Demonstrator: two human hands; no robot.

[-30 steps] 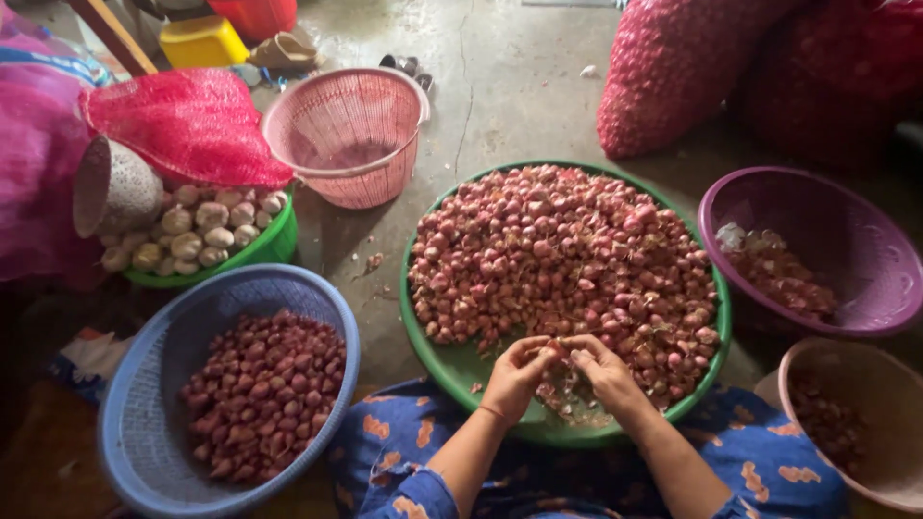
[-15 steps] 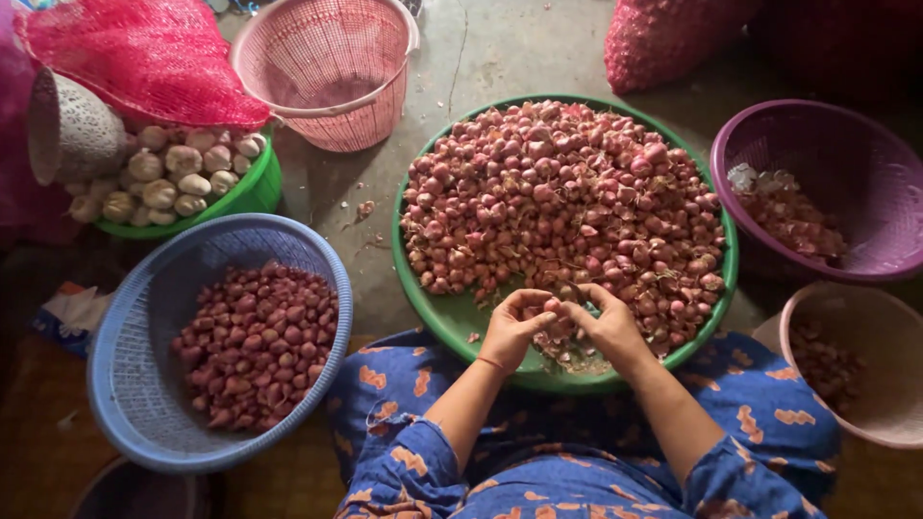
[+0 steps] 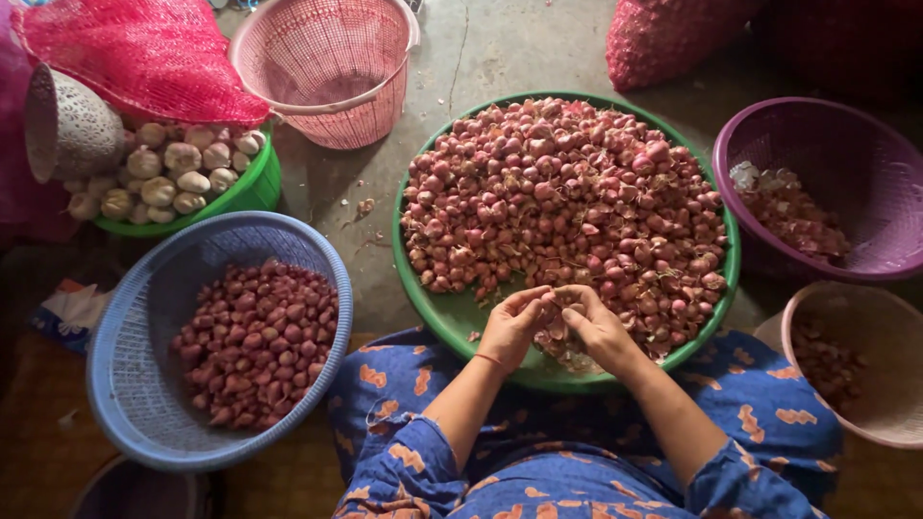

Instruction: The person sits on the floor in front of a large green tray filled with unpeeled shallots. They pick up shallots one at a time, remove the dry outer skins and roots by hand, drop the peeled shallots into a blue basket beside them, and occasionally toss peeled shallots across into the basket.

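Left hand: fingers curled together around a small shallot, pinched against the right hand.
Right hand: fingertips closed on the same shallot from the other side; both hands meet over the near rim of the green tray.
Green tray: round, on the concrete floor, heaped with unpeeled red shallots; loose skins lie beneath the hands.
Blue basket: left of the person's knee, holding darker peeled shallots.
Pink basket: beyond the tray, upright.
Green bowl: far left, filled with garlic bulbs, partly under a red mesh sack.
Purple basket: right, holding skins.
Beige basket: near right, holding a few scraps.
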